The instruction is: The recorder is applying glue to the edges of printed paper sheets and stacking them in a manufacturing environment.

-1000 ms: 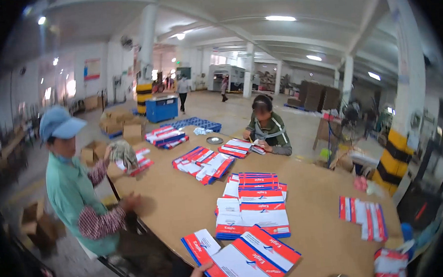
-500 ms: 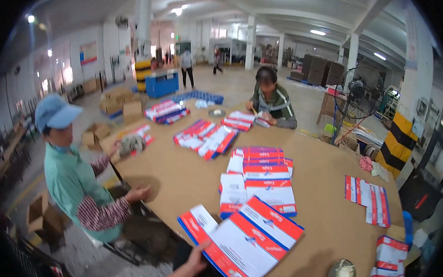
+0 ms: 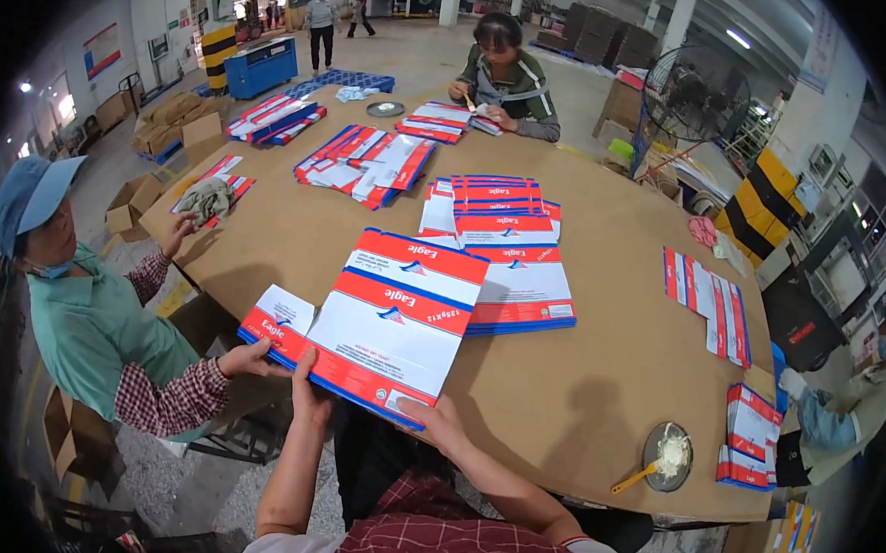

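Observation:
Over the near edge of the table I hold flat red, white and blue carton blanks (image 3: 360,326) at a tilt. My left hand (image 3: 311,389) grips their near edge, thumb on top and fingers hidden beneath. At the near right corner my right hand (image 3: 436,424) holds them the same way. A co-worker's hand (image 3: 247,360) touches the left end of these blanks. Just beyond them a fanned pile of similar carton blanks (image 3: 518,283) lies on the brown table (image 3: 558,371).
A round dish of white paste (image 3: 670,455) with a yellow-handled brush (image 3: 634,479) stands at the near right. More carton blanks lie on the right (image 3: 707,303) and far left (image 3: 367,165). Co-workers sit left (image 3: 105,324) and opposite (image 3: 523,82); another (image 3: 841,416) is at the right.
The view has tilted down. My right hand has come into plain view on the blanks. The left co-worker's hand has reached their left end, and the blanks have shifted left.

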Tool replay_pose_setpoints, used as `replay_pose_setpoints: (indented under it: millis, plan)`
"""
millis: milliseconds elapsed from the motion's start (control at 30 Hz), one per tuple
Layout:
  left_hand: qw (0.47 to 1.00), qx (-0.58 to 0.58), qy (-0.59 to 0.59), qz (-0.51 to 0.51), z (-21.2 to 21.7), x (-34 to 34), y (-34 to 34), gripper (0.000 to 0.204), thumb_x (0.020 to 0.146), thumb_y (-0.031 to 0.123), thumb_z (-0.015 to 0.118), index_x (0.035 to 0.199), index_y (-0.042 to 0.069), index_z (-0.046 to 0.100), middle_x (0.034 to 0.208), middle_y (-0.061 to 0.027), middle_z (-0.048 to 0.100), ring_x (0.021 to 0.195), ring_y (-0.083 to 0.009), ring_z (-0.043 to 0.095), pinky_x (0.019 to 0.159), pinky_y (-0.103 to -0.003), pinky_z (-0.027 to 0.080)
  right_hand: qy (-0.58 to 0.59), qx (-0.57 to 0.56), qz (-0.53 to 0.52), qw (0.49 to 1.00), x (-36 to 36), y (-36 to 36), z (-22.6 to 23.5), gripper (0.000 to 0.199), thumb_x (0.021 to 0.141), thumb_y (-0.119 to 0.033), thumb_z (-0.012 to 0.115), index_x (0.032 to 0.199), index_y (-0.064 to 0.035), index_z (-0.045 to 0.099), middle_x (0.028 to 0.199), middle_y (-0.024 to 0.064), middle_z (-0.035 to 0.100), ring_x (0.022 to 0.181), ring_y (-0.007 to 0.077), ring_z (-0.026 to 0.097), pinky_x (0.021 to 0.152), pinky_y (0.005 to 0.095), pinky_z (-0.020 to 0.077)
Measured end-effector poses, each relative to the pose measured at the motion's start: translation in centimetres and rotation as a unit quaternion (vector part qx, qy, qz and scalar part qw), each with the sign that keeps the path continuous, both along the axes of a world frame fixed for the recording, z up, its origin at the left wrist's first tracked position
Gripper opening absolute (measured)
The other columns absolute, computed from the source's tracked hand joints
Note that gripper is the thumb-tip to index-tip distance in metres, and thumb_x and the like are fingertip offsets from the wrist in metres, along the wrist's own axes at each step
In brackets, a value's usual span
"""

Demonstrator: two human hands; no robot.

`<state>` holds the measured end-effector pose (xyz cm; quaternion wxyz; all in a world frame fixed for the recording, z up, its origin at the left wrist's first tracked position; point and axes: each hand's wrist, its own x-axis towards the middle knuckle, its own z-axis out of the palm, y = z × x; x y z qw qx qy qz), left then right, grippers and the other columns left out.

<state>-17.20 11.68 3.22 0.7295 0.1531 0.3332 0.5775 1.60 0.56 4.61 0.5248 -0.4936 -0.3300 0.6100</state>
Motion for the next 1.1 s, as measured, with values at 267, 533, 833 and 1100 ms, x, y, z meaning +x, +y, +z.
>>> replay_pose_setpoints:
  millis: [267,533,833,1100]
  plan:
    - [0.998,0.009,-0.051,0.02,-2.2,-0.7,4.4,0.062,0.074,0.037,0.067,0.122,0.004,0.043,0.119,-0.0106,0.051,0.108,-0.0261,0.049,0.093,-0.042,0.038,0.0,0.016,0.023,1.0,-0.3,5.4,-0.7,0.042,0.077,-0.034,0.065,0.104,-0.0027,0.058,0.093,0.0061,0.061,0.076,0.011,0.056,0.057,0.0249,0.0491]
    - [0.996,-0.029,-0.022,0.087,-5.2,-2.2,1.6,0.053,0.079,0.053,0.056,0.116,0.016,0.048,0.102,-0.0049,0.055,0.099,-0.0212,0.051,0.075,-0.039,0.044,-0.034,-0.013,0.094,0.995,-4.5,12.1,-2.7,0.067,0.077,-0.035,0.066,0.127,-0.0048,0.035,0.102,0.0084,0.055,0.085,0.0137,0.055,0.066,0.028,0.0496]
    - [0.984,0.019,0.176,0.012,-2.4,2.6,-8.0,0.041,0.084,0.008,0.056,0.121,0.01,0.038,0.104,-0.0029,0.047,0.092,-0.0126,0.049,0.076,-0.029,0.04,-0.212,0.094,0.014,0.973,1.8,0.9,-8.0,0.036,0.082,-0.015,0.06,0.114,-0.0044,0.048,0.098,0.0077,0.059,0.085,0.0189,0.059,0.074,0.0302,0.048]
    - [0.914,0.239,0.304,-0.119,-2.4,6.0,-2.1,0.022,0.09,0.021,0.051,0.096,0.0,0.057,0.084,-0.0042,0.058,0.08,-0.0113,0.053,0.072,-0.026,0.043,-0.632,0.181,0.039,0.752,7.6,-9.1,-6.1,0.04,0.077,-0.023,0.061,0.113,-0.0092,0.05,0.118,0.0146,0.047,0.117,0.0299,0.038,0.097,0.0427,0.0311]
